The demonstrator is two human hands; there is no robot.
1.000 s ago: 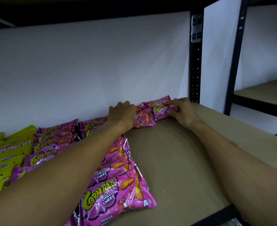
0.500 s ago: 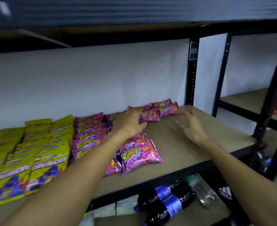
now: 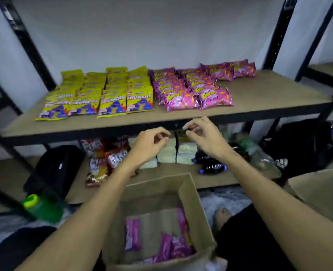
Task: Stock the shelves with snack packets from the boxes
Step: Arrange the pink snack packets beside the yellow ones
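Head view, looking down past two bare forearms at a metal rack. The left hand (image 3: 152,145) and right hand (image 3: 202,137) hover side by side just in front of the front edge of the shelf board (image 3: 269,100). Both have loosely curled fingers and, as far as the view shows, hold nothing. Yellow Crunchy packets (image 3: 103,94) fill the left part of the board in rows. Stocked pink packets (image 3: 191,89) sit in rows right of centre, and the board is bare towards its right front corner.

The open cardboard box (image 3: 189,192) stands below the hands and closer to the person, between the forearms. Loose pink packets (image 3: 171,247) lie low inside it, gathered towards its near right corner. Their long sides run roughly away from the person. The next reach is probably down and back towards the body. The left hand looks slightly nearer the box.
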